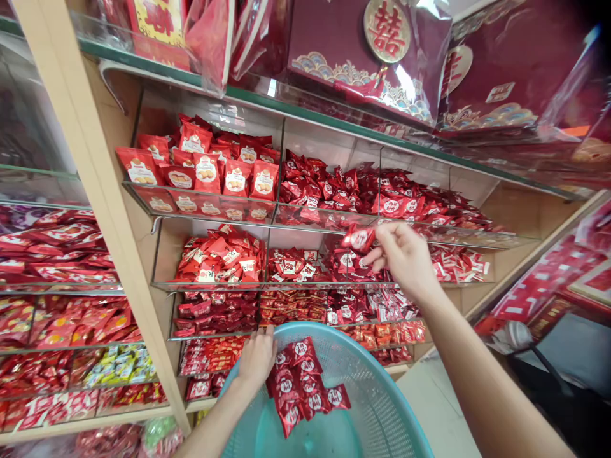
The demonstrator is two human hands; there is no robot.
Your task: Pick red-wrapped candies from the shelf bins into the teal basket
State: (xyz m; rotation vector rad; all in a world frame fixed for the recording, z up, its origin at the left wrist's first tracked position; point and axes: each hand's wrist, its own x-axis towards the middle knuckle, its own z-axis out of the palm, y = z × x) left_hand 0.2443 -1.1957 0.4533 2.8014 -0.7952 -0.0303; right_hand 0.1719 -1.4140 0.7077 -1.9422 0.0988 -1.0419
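Observation:
My right hand [403, 257] is raised in front of the middle shelves, its thumb and fingers pinched on a small red candy packet [359, 239] with a white round label. Lower down, my left hand [258, 356] is closed over the left rim of a blue-green plastic basket [401, 394] with perforated walls. Inside the basket, near that hand, lies a cluster of dark red candy packets [310, 383] with round white labels. Just behind my right fingers is a shelf compartment holding similar dark red packets [344, 262].
Glass-fronted shelves hold red snack bags [206, 172], loose red packets [224, 257] and yellow-green packets [126, 366]. Maroon gift boxes [334, 38] stand on the top glass shelf [296, 105]. A wooden upright [102, 191] divides the shelving at left. Pale floor [429, 401] shows right of the basket.

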